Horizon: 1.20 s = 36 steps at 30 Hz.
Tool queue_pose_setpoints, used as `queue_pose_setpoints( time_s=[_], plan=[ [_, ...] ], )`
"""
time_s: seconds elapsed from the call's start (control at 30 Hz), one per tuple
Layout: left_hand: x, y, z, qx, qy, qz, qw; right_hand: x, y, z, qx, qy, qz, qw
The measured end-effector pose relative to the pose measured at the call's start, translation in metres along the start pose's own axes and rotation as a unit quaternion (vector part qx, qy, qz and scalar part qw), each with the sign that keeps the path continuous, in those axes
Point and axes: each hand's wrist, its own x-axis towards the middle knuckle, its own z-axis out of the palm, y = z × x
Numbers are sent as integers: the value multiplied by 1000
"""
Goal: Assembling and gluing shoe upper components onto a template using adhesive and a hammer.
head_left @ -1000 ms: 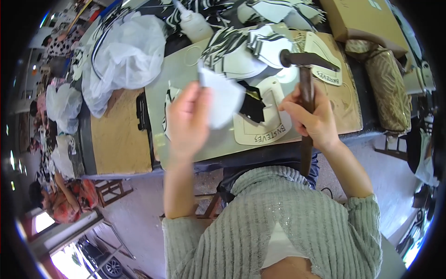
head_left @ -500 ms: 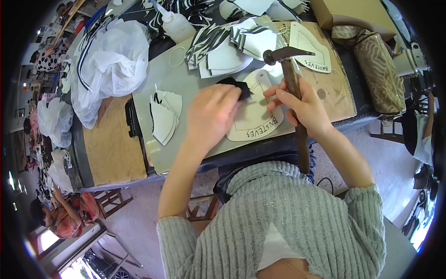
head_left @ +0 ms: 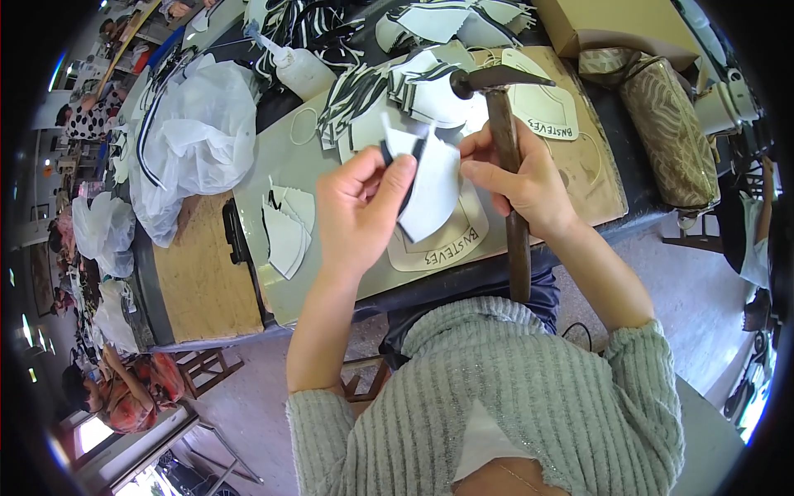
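My left hand (head_left: 364, 202) pinches a white cut piece with a black edge (head_left: 436, 186) between thumb and fingers, holding it up off the board. My right hand (head_left: 533, 178) grips a hammer (head_left: 516, 256) by its wooden handle, the dark metal head uppermost. The right fingertips are at the right edge of the white piece; whether they pinch it I cannot tell. Under both hands lies a cream card template (head_left: 413, 259) with handwriting, partly covered by the piece. Beyond it is a pile of white pieces with black strips (head_left: 372, 124); a small stack (head_left: 287, 240) lies to the left.
A grey board (head_left: 285, 302) carries the work. At the right are a second template (head_left: 538, 95), a brown board (head_left: 600, 178), a patterned pouch (head_left: 668, 128) and a cardboard box (head_left: 624, 25). A white squeeze bottle (head_left: 304, 74) and plastic bag (head_left: 198, 116) stand far left.
My left hand has lifted the piece off the template and turned it, so its white face shows instead of black. My right hand and the hammer have shifted slightly left.
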Motion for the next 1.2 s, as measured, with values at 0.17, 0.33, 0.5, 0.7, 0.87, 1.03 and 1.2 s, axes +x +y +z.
queue_pose_setpoints(
  time_s=[0.17, 0.33, 0.5, 0.7, 0.87, 1.03, 1.2],
  plan=[
    [-1, -3, 3, 90, -56, -16, 994, 3, -7, 6, -41, -20, -29, 999],
    [0, -6, 13, 17, -2, -62, 998, 1, 9, 23, 4, 33, -152, 988],
    [0, -7, 16, -43, 12, -66, 997, -7, 3, 30, 20, 78, -224, 971],
    [9, -20, 15, -88, 111, -116, 983, -16, -6, 15, 45, 131, -191, 972],
    [2, -34, -31, 37, 60, -52, 996, -2, -23, -29, -80, 194, -176, 962],
    [-1, -21, -31, 45, -67, -123, 989, 31, -8, -62, -177, 162, -96, 966],
    [-5, -16, -31, 1, -170, -146, 975, 5, -10, -52, -178, 151, -123, 965]
  ],
)
